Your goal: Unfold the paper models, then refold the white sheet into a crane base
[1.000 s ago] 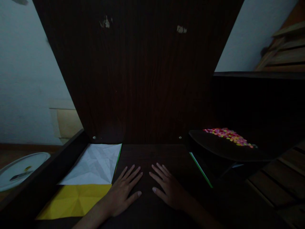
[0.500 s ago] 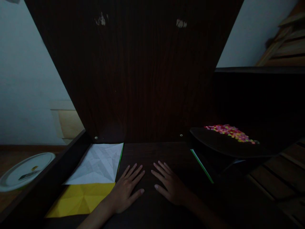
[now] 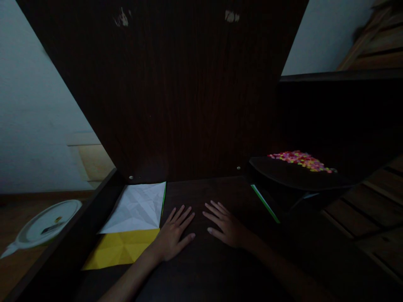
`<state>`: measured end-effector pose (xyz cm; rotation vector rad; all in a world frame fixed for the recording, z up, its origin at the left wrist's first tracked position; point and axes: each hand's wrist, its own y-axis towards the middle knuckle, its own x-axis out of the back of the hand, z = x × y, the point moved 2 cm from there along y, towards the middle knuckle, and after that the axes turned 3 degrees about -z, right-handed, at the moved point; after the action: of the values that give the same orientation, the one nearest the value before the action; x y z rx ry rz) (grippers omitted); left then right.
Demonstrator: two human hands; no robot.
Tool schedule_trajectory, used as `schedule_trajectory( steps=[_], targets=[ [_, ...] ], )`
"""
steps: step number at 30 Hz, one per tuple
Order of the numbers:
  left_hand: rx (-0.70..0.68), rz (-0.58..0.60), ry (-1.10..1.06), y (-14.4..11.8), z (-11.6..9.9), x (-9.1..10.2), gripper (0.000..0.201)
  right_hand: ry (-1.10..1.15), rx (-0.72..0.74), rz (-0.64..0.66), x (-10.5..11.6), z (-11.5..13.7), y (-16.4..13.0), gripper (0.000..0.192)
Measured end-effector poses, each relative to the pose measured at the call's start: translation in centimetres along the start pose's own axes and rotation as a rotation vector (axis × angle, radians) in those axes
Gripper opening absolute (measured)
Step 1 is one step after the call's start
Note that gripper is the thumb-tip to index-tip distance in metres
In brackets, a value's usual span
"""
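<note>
My left hand (image 3: 174, 235) lies palm down on the dark wooden desktop (image 3: 201, 188), its fingers spread and nothing under them that I can see. Beside it on the left are a creased white sheet of paper (image 3: 135, 207) with a green edge along its right side and, nearer to me, a creased yellow sheet of paper (image 3: 121, 249). My right hand (image 3: 228, 226) also rests flat with fingers apart, a short gap from the left one. To its right, a thin green and white strip (image 3: 265, 203) lies on the desktop.
A tall dark wooden panel (image 3: 201, 96) rises behind the desktop. On the right, a rounded dark shelf (image 3: 302, 176) bears a heap of small pink, red and yellow pieces (image 3: 300, 160). A low raised edge borders the left side; a white round lid or tray (image 3: 48, 222) sits beyond it, lower down.
The view has tilted and shifted slightly, so the desk and papers appear a little higher in the picture. Both hands stay flat in the same place on the desktop.
</note>
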<state>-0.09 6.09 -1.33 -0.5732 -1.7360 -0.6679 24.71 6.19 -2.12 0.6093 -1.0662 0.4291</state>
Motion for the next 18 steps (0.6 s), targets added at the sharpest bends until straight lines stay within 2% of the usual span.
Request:
schedule_trajectory(
  steps=[6, 18],
  targets=[
    [0.015, 0.033, -0.019, 0.09, -0.28, 0.40, 0.061, -0.006, 0.008, -0.011, -0.07, -0.07, 0.03, 0.055],
    [-0.009, -0.015, -0.028, 0.07, 0.07, 0.00, 0.061, 0.026, 0.015, -0.033, 0.25, -0.05, -0.02, 0.048]
  ],
)
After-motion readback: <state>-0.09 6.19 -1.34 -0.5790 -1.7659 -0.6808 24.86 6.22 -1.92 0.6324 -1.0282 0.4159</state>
